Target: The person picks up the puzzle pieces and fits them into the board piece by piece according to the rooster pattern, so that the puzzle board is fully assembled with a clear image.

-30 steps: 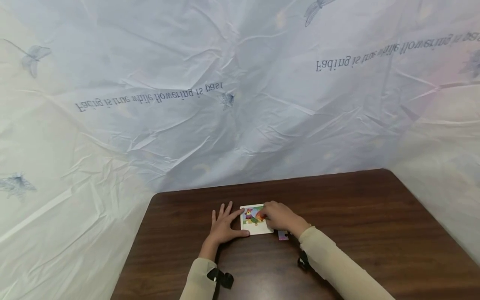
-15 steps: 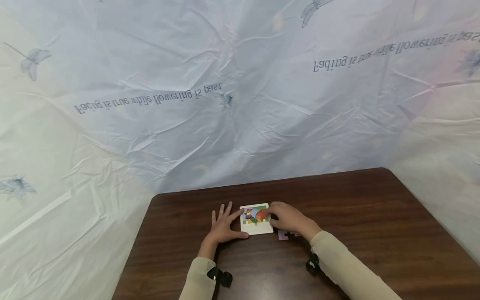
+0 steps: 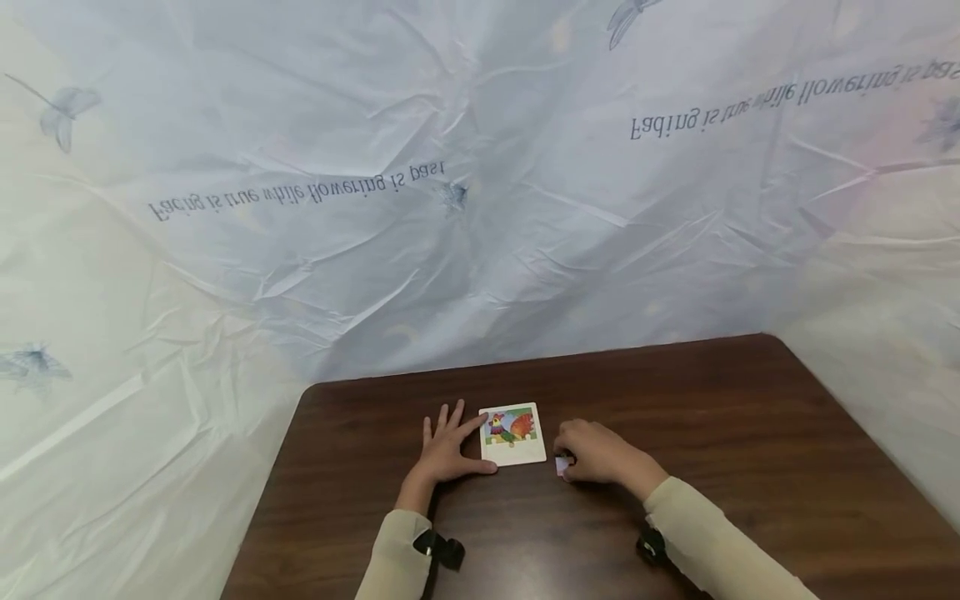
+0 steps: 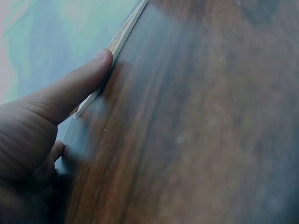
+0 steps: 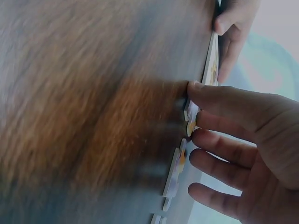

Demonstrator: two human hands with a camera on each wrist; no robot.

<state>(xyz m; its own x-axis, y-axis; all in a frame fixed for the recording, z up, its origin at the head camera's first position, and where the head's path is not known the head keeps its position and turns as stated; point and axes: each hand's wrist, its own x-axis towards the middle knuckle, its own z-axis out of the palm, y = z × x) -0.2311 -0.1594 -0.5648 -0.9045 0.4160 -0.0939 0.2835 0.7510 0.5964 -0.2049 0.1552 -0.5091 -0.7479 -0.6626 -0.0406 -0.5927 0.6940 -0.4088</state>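
Note:
A white jigsaw board lies flat on the table; its upper part shows a rooster picture and its lower part is bare. My left hand rests at the board's left side with fingers spread, the thumb and forefinger touching its edge. To the right of the board, my right hand pinches a purplish puzzle piece at the tabletop between thumb and forefinger. The right wrist view shows that piece under the thumb, the other fingers loosely bent. More loose puzzle pieces lie below those fingers, hidden in the head view.
The dark brown wooden table has rounded far corners. A wrinkled pale sheet with printed lettering hangs behind it and at both sides. Each forearm wears a black wrist strap.
My right hand has left the board's right edge and moved right and slightly down to the loose pieces, uncovering the rooster picture. The left hand stays in place.

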